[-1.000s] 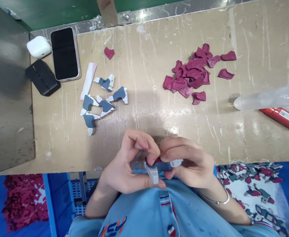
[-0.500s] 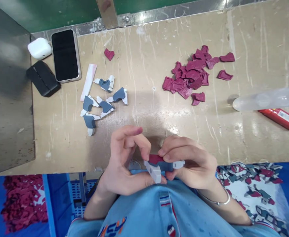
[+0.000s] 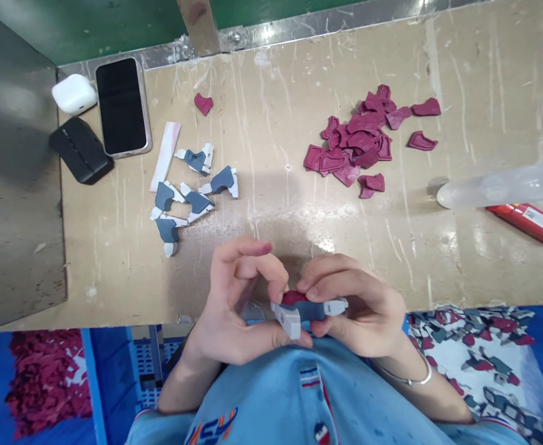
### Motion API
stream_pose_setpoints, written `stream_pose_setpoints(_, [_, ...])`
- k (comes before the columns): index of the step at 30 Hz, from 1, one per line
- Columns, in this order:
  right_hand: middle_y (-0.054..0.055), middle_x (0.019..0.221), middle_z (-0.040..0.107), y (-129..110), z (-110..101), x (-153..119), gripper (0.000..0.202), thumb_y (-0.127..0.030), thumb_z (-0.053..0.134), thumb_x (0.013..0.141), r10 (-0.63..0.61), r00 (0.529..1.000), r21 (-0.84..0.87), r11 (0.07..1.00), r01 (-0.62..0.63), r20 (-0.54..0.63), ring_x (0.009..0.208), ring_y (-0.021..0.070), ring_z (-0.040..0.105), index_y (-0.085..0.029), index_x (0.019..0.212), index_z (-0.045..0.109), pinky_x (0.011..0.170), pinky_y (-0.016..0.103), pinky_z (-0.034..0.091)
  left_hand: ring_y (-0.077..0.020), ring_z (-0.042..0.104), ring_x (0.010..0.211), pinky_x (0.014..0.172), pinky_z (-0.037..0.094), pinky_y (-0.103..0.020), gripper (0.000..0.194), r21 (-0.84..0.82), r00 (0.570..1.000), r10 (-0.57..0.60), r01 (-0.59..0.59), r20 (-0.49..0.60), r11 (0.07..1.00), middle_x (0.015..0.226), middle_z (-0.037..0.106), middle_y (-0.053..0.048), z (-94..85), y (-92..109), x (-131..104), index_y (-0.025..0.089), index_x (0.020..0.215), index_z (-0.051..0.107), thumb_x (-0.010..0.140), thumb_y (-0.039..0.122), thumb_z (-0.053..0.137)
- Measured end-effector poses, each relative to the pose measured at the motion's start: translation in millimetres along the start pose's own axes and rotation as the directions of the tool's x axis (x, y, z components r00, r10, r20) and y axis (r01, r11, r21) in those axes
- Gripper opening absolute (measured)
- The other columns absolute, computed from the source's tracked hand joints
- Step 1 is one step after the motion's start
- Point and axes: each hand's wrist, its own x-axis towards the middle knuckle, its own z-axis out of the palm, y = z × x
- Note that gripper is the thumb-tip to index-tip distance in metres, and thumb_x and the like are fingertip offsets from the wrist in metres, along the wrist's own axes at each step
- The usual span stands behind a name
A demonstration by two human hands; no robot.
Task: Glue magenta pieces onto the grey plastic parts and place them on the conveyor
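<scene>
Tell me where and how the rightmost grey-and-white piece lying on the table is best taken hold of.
Probably by the white bar at its right end, coming from above and the right. That end of the piece stands free, while its narrow left tip lies close to the neighbouring piece, leaving less room there.

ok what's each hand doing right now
Left hand: closed, pinching one end of the plastic piece.
Right hand: closed, holding the same piece.
</scene>
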Motion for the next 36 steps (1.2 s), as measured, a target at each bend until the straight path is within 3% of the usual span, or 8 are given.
stream_pose_setpoints(4, [0.006,0.100,0.080,-3.4,0.7,-1.5,0.023,-0.034,0.078,0.099,0.027,1.000,-0.016,1.000,-0.027,0.010,0.093,0.0202,0.080,-0.023,0.118,0.069,0.083,0.031,0.067,-0.0107,0.060,0.070,0.065,0.055,-0.020,0.084,-0.032,1.000,-0.018,0.017,-0.003,0.999,0.080,0.051,0.008,-0.8,0.3,-1.4,0.034,0.147,0.055,0.077,0.023,0.099])
stream_pose_setpoints(8, [0.004,0.100,0.079,-6.0,-1.7,-0.2,0.036,-0.028,0.082,0.095,0.077,0.996,0.028,0.997,-0.078,0.042,0.091,0.0196,0.078,-0.027,0.127,0.066,0.073,0.028,0.066,-0.0139,0.063,0.070,0.065,0.057,-0.025,0.085,-0.051,0.996,-0.091,0.090,-0.012,0.995,0.082,0.059,0.006,-2.6,1.2,-5.8,0.039,0.147,0.055,0.076,0.028,0.100])
stream_pose_setpoints(13, [0.004,0.097,0.075,-7.8,-5.8,2.8,0.019,-0.026,0.081,0.092,0.075,0.987,-0.017,0.997,-0.074,0.143,0.077,0.0147,0.073,-0.024,0.107,0.070,0.064,0.023,0.061,-0.0120,0.063,0.072,0.063,0.057,-0.020,0.088,-0.042,0.994,-0.095,0.098,0.057,0.994,0.084,0.058,0.006,-5.1,1.8,-7.4,0.037,0.152,0.052,0.078,0.021,0.098])
stream_pose_setpoints(22, [0.002,0.092,0.074,-8.5,-2.9,3.4,0.012,-0.027,0.077,0.093,0.050,0.987,-0.035,0.998,-0.045,0.153,0.075,0.0138,0.072,-0.026,0.100,0.067,0.065,0.023,0.061,-0.0111,0.062,0.078,0.075,0.056,-0.021,0.089,-0.073,0.985,-0.156,0.162,0.077,0.984,0.087,0.060,0.006,-4.1,3.4,-10.1,0.036,0.151,0.053,0.077,0.014,0.098])
stream_pose_setpoints(27, [0.001,0.091,0.073,-7.4,0.0,0.1,0.013,-0.028,0.077,0.092,0.048,0.989,-0.015,0.999,-0.046,0.137,0.071,0.0146,0.070,-0.027,0.099,0.066,0.062,0.026,0.061,-0.0096,0.062,0.077,0.068,0.054,-0.017,0.090,-0.144,0.973,-0.223,0.230,0.066,0.962,0.090,0.058,0.006,1.9,3.9,-12.6,0.038,0.149,0.053,0.076,0.017,0.099])
stream_pose_setpoints(36, [0.000,0.089,0.073,-5.7,3.9,-3.8,0.017,-0.022,0.077,0.086,0.076,0.992,0.051,0.995,-0.082,0.104,0.069,0.0136,0.067,-0.025,0.096,0.064,0.062,0.025,0.059,-0.0099,0.066,0.078,0.071,0.057,-0.018,0.088,-0.251,0.950,-0.295,0.312,0.105,0.916,0.091,0.058,0.007,4.5,4.9,-14.5,0.039,0.146,0.054,0.075,0.012,0.099])
